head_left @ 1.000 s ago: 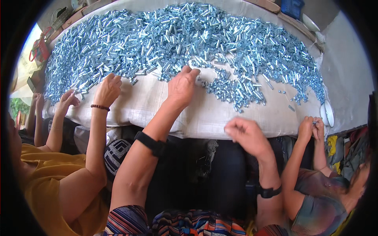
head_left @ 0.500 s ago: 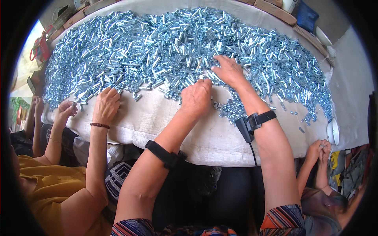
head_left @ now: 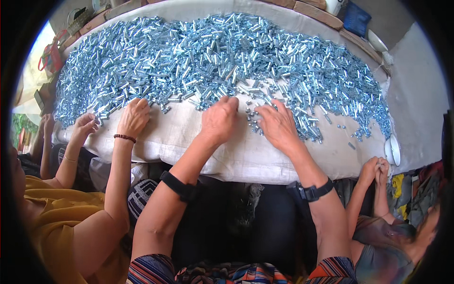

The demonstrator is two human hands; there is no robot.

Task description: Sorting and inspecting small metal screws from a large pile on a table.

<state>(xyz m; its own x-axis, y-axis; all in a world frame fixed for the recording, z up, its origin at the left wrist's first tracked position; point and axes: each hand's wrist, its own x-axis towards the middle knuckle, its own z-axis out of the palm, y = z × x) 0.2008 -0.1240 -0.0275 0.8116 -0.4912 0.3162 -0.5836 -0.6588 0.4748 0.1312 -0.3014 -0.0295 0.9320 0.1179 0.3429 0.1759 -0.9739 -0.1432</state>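
A wide heap of shiny bluish metal sleeves point(head_left: 189, 57), with small nut-like pieces mixed in, covers the far part of the cloth-covered table. My left hand point(head_left: 220, 122) rests at the heap's near edge with its fingers curled together. What they hold, if anything, is hidden behind the knuckles. To the right, my right hand point(head_left: 278, 125) lies low over the cloth, fingers apart and a little blurred. Several small nut-like pieces point(head_left: 253, 124) lie by its fingertips, and loose sleeves point(head_left: 307, 125) are close along its right side.
A co-worker's hands point(head_left: 134, 117) work at the heap's left edge. Another person's hands point(head_left: 377, 169) meet at the right corner, near white bowls point(head_left: 393, 150). Bricks point(head_left: 318, 14) line the far edge of the pale cloth point(head_left: 203, 163). Black straps circle both my forearms.
My right hand has drawn back from the heap toward me, onto the small pieces, some sleeves now lying nearer. My left hand has shifted slightly left. The whole view has moved a little.
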